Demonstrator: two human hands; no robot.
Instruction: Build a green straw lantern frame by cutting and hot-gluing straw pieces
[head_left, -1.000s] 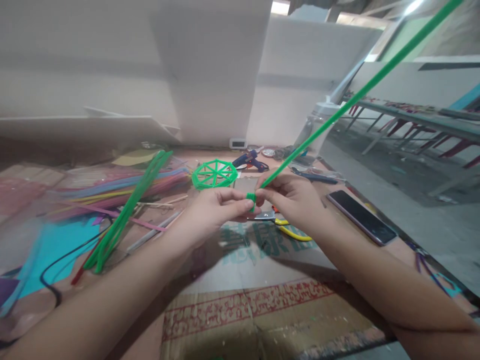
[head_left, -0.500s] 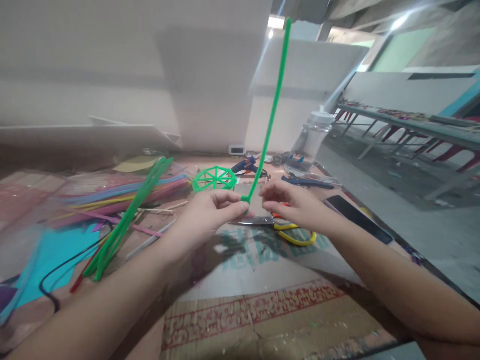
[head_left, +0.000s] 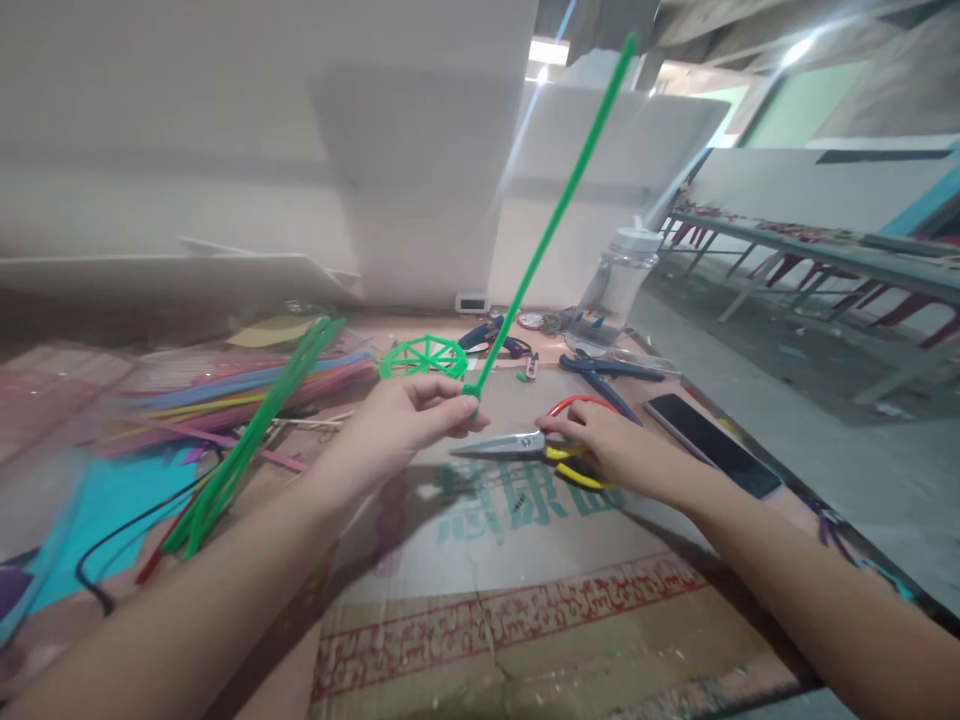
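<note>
My left hand (head_left: 431,410) is closed in a pinch on the folded lower end of a green pipe cleaner (head_left: 551,220). Its long free part slants up to the right. On the cardboard, my right hand (head_left: 600,440) has its fingers closed around the handles of the scissors (head_left: 506,444), one loop red and the other yellow. The blades point left, below my left hand, and do not touch the pipe cleaner. Behind my left hand lies a green wheel shape with spokes (head_left: 426,356), which looks made of pipe cleaners.
Green pipe cleaners (head_left: 255,440) lie in a bundle at left, near blue paper (head_left: 124,510). A glue gun (head_left: 491,335), pliers (head_left: 611,370), a clear bottle (head_left: 619,285) and a phone (head_left: 712,443) stand or lie farther back and right. Printed cardboard (head_left: 420,640) covers the front.
My right hand has come down onto the scissors' handles and grasped them. The pipe cleaner in my left hand now leans farther right, and that hand has shifted slightly left.
</note>
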